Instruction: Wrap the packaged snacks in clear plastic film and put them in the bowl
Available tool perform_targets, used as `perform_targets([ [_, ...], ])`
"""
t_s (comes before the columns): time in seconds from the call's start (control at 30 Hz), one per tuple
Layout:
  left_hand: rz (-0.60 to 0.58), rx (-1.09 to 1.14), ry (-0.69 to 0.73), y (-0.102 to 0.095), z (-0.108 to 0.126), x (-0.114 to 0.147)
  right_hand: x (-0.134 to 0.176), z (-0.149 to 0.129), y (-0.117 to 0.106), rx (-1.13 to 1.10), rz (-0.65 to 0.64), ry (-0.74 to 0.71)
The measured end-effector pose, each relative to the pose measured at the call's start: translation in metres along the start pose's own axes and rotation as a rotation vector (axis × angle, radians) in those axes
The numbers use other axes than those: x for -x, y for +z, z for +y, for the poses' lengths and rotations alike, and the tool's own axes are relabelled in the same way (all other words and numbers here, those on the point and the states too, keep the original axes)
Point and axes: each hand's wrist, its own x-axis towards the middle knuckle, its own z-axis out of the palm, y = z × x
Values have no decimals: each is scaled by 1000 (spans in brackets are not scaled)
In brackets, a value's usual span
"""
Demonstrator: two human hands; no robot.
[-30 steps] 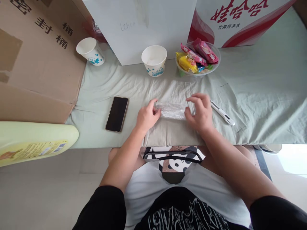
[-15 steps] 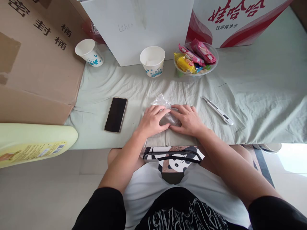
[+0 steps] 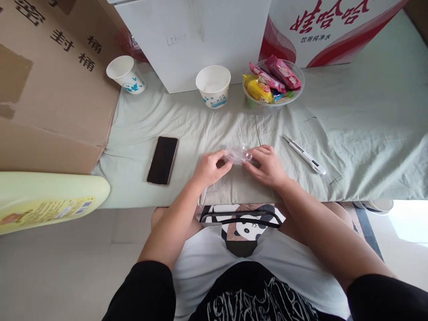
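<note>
A crumpled piece of clear plastic film, perhaps a bag (image 3: 237,154), is stretched between my two hands just above the cloth. My left hand (image 3: 210,168) pinches its left end between thumb and fingers. On the other end, my right hand (image 3: 265,166) has its fingers closed as well. The plastic is see-through, and its exact shape is hard to make out. A black phone (image 3: 162,160) lies to the left of my left hand. Off to the right of my right hand lies a white box cutter (image 3: 304,154).
Behind my hands stand a paper cup (image 3: 214,98), a second paper cup (image 3: 132,82) and a clear bowl (image 3: 300,91) of wrapped snacks. White boxes (image 3: 207,44) line the back. A large cardboard carton (image 3: 60,116) and a pale yellow bottle-like container (image 3: 50,187) are at left.
My hands were lying flatter over the plastic, pressing it on the cloth. Now the fingers have drawn in and grip its two ends, and the plastic is bunched smaller between them.
</note>
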Motion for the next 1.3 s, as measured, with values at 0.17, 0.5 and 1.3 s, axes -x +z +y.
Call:
perform_targets([
  [0.17, 101, -58, -19, 7, -7, -4, 0, 2, 5, -44, 100, 170],
  [0.5, 202, -207, 55, 10, -10, -5, 1, -6, 2, 216, 143, -107],
  [1.3, 254, -266, 21, 14, -22, -4, 2, -3, 11, 332, 49, 67],
])
